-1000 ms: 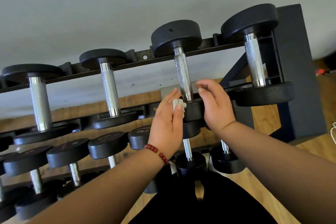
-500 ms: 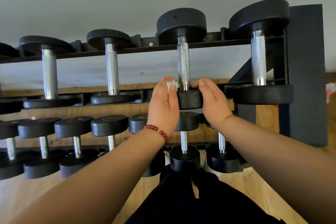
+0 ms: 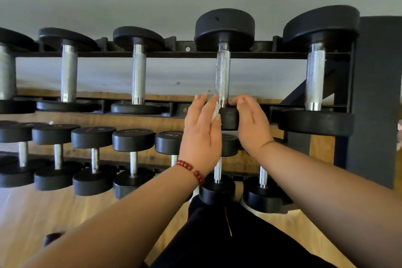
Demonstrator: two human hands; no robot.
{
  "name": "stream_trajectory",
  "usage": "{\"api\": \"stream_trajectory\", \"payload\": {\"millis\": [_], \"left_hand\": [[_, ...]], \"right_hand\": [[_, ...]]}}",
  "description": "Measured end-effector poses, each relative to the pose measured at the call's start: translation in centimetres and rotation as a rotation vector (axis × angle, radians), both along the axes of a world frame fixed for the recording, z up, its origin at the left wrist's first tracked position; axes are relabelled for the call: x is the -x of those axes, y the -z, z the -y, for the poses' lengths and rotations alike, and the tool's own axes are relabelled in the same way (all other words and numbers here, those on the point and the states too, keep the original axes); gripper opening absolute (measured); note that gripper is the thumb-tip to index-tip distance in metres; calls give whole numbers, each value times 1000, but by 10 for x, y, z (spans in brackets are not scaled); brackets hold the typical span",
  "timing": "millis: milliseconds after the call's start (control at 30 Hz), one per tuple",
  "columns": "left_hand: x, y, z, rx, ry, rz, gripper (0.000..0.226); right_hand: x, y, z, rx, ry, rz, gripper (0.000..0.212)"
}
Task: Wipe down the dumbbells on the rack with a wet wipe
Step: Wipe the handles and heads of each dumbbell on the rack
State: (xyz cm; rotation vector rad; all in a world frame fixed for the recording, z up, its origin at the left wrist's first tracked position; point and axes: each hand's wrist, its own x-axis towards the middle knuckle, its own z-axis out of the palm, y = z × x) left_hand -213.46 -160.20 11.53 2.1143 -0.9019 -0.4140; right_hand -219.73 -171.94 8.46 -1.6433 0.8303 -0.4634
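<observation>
One wide-angle view from the person's head, facing forward and down, close to the dumbbell rack (image 3: 174, 55)

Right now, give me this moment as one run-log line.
step: wiping top-row dumbbell | left hand: holds wipe against its near end | right hand: grips same end
</observation>
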Motion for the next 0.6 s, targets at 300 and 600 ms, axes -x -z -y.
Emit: {"api": "stream_trajectory", "payload": {"millis": [300,600], "left_hand": [[0,-14,8,-39,-104,-81,45],[12,1,14,-55,-4,289,44]], "right_hand": [[0,2,3,59,-43,-6,36],[2,2,4,61,-64,18,29]]}}
